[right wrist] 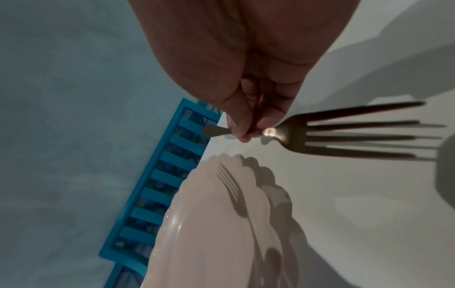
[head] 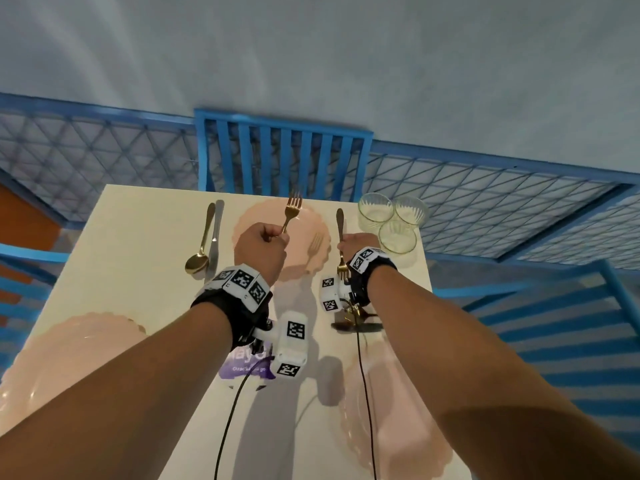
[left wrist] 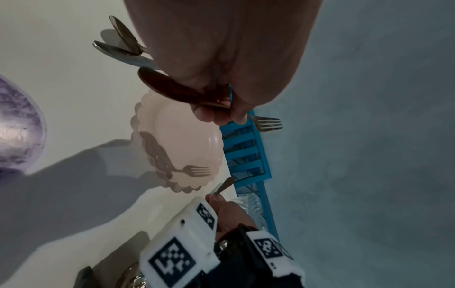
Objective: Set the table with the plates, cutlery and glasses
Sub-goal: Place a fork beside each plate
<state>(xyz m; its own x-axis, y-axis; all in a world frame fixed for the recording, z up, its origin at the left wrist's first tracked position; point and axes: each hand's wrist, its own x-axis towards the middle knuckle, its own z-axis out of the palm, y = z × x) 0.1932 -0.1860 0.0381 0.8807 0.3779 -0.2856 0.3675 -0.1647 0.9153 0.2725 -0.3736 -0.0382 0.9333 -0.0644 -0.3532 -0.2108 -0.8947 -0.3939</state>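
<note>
My left hand (head: 273, 237) grips a gold fork (head: 293, 206) by the handle and holds it in the air, tines pointing away, above the far pink scalloped plate (head: 304, 258). In the left wrist view, that fork (left wrist: 268, 124) sticks out past the curled fingers (left wrist: 216, 117). To the right of the plate my right hand (head: 346, 242) pinches a second gold fork (head: 342, 268) low over the table, tines toward me. The right wrist view shows the fingertips (right wrist: 248, 130) on its neck, the tines (right wrist: 357, 136) close to the white table (right wrist: 344, 194).
A gold spoon (head: 199, 258) and a steel knife (head: 215, 237) lie left of the far plate. Three glasses (head: 393, 220) stand at the far right corner. Two more pink plates (head: 69, 358) (head: 398, 410) sit near me, with a purple packet (head: 239, 370) between. A blue chair (head: 280, 150) stands beyond the table (head: 138, 237).
</note>
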